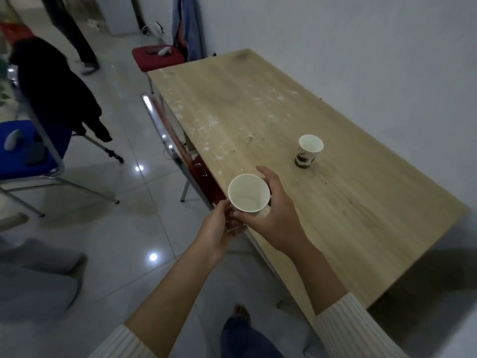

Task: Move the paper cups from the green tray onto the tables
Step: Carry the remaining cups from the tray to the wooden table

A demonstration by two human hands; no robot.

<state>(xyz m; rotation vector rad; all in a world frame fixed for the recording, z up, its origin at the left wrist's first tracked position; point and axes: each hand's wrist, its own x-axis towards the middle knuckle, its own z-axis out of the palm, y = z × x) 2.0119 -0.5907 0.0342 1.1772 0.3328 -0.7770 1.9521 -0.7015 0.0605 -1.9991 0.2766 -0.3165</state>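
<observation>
A white paper cup (pixel 248 193) is held upright over the near left edge of the wooden table (pixel 271 120). My right hand (pixel 273 215) wraps around its side. My left hand (pixel 222 227) touches it from below and to the left, fingers at its base. A second paper cup (pixel 308 151), white with a dark pattern, stands upright on the table farther right, apart from both hands. No green tray is in view.
A red chair (pixel 180 156) is tucked under the table's left edge. A blue chair (pixel 28 148) with a dark jacket stands at left. Another red seat (pixel 157 58) sits beyond the table's far end. A person's legs (pixel 72 32) stand at top left. A white wall borders the table's right side.
</observation>
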